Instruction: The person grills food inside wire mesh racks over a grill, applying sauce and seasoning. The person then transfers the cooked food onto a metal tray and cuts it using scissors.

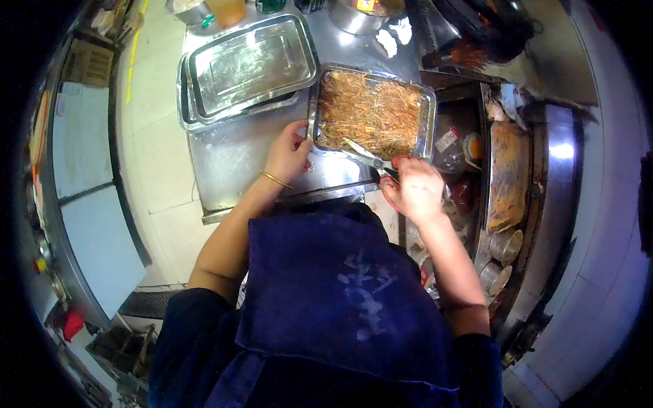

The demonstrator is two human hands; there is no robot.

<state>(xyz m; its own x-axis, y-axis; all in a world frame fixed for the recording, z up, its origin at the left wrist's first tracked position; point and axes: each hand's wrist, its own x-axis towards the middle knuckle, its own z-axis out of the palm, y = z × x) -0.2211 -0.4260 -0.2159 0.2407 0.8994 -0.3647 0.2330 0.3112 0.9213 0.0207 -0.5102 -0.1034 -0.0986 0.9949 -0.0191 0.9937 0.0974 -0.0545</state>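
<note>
A metal tray [427, 129] lies on the steel counter, filled with a layer of thin, brownish strands of food [371, 112] that resemble seasoned enoki mushrooms. At the tray's near right edge, my right hand [418, 187] is closed around the red handles of a pair of scissors [364, 151]. Their blades point up and left, over the near rim and the food's edge. My left hand [289, 151] has its fingers curled at the tray's left rim and appears to grip it; the exact contact is partly hidden.
Stacked empty metal trays [252, 64] stand left of the filled one. Behind are a metal pot [357, 17], crumpled white tissues [394, 37] and an orange container [228, 10]. To the right, a brush [462, 58] and a stained board [507, 177] lie beside a lower shelf.
</note>
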